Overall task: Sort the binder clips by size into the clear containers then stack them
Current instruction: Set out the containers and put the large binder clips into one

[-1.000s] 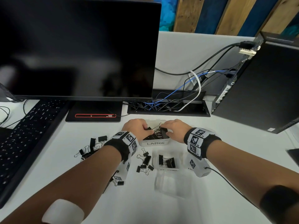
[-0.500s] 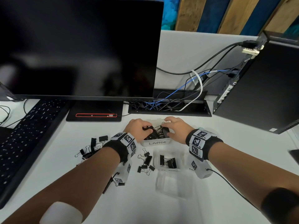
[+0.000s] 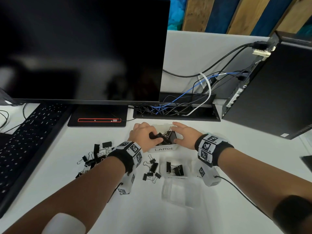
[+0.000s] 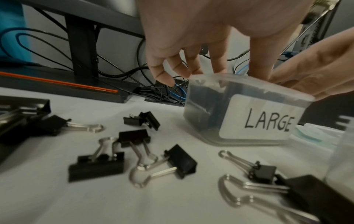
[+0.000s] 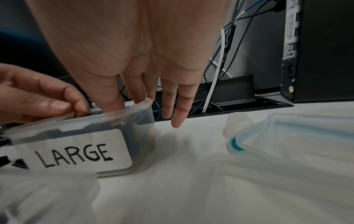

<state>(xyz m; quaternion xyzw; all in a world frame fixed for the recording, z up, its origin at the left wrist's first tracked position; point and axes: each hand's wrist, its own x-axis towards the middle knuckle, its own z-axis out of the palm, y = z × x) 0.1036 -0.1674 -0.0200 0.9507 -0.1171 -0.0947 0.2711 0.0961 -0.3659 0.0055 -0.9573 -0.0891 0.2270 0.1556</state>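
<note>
The clear container labelled LARGE (image 3: 166,148) (image 4: 256,121) (image 5: 76,151) stands in front of the cable tray with several big black binder clips (image 3: 168,138) in it. My left hand (image 3: 143,135) (image 4: 191,68) reaches into it from the left, thumb and fingers curled round a large clip. From the right, my right hand (image 3: 184,137) (image 5: 153,98) lies over the rim with straight, spread fingers, some inside and two outside the wall. A second clear container (image 3: 175,169) nearer me holds a few medium clips. A third container (image 3: 180,191) is empty.
Loose clips (image 3: 96,157) lie in a heap on the left, smaller ones (image 3: 152,169) (image 4: 138,150) beside my left wrist. A clear lid with a teal seal (image 5: 296,136) lies to the right. Monitor (image 3: 81,48), keyboard (image 3: 25,141), cable tray (image 3: 175,108) and a PC case (image 3: 270,92) ring the work area.
My right hand's fingers have straightened and spread over the container's right rim. The left hand stays curled on a clip inside the LARGE container.
</note>
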